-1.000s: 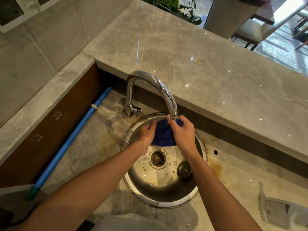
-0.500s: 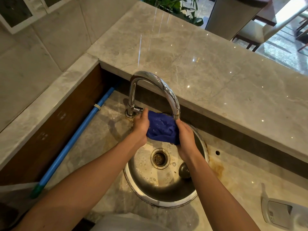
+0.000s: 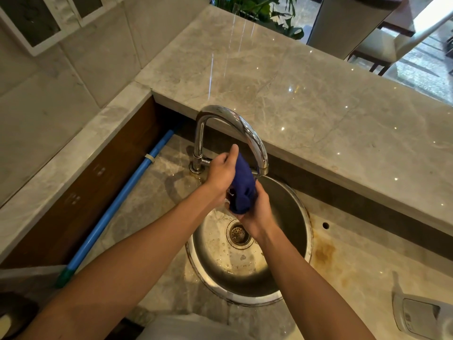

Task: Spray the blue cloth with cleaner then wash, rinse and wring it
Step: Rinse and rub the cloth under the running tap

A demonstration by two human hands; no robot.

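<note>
- Clearly wrung over the round steel sink (image 3: 289, 200): blue cloth (image 3: 241, 186), bunched into a thick upright roll, just below the spout of the chrome tap (image 3: 235, 123).
- Gripped at its upper part by the left hand (image 3: 220, 175), fingers curled round the roll, thumb pointing up beside the tap's neck.
- Gripped at its lower end by the right hand (image 3: 257, 212), fingers wrapped round the cloth from below, wrist over the sink's drain (image 3: 239, 233).
- Held clear of the basin floor, both hands touching the cloth and close against each other.
- Dotted with water drops and pale residue around the drain: basin floor.
- Set into a grey marble bench (image 3: 367, 271), stained rusty brown beside the sink's right rim, with a small round hole (image 3: 325, 225) farther right.
- Raised behind the tap: a higher marble ledge (image 3: 318, 101), glossy, speckled with light reflections.
- Laid along the left side of the bench, against a brown wooden panel (image 3: 81, 200): a long blue pole (image 3: 122, 204) with a green end.
- Cut off at the lower right corner: a pale grey plastic object (image 3: 421, 317), kind not discernible.
- Seen beyond the ledge at the top: green plant leaves (image 3: 264, 11) and chairs (image 3: 377, 52).
</note>
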